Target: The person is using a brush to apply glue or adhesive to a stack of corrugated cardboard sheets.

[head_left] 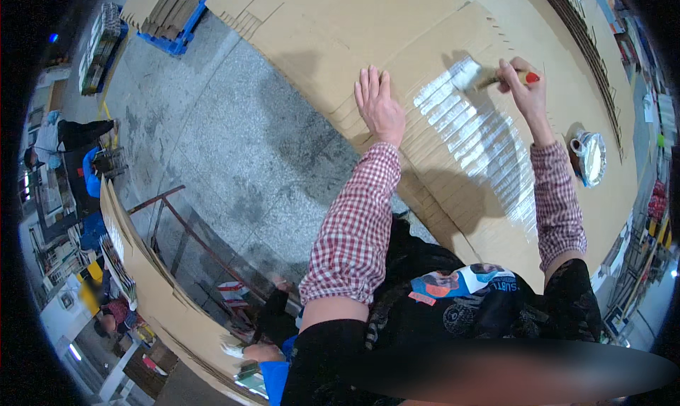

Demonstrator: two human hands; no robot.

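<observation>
A large brown cardboard sheet (pixel 411 24) lies in front of me, its surface marked with rows of short cuts. Across it runs a glossy patch of white glue or paint (pixel 460 119), streaked in bands. My right hand (pixel 523 87) is closed around the handle of a brush (pixel 492 77); the handle end is red. The bristles touch or hover just over the far right part of the white patch; I cannot tell which. My left hand (pixel 380 107) lies flat on the cardboard, fingers stretched out, left of the patch. Right of my right forearm stands a white tub (pixel 589 158), its contents hidden.
Stacked cardboard edges (pixel 591 45) rise along the far right. A blue pallet (pixel 173 38) bears cardboard at the far left, above a grey speckled floor (pixel 219 116). Another person's gloved hand (pixel 234 351) is at lower left, beside more cardboard (pixel 159 293). Other people are at the left.
</observation>
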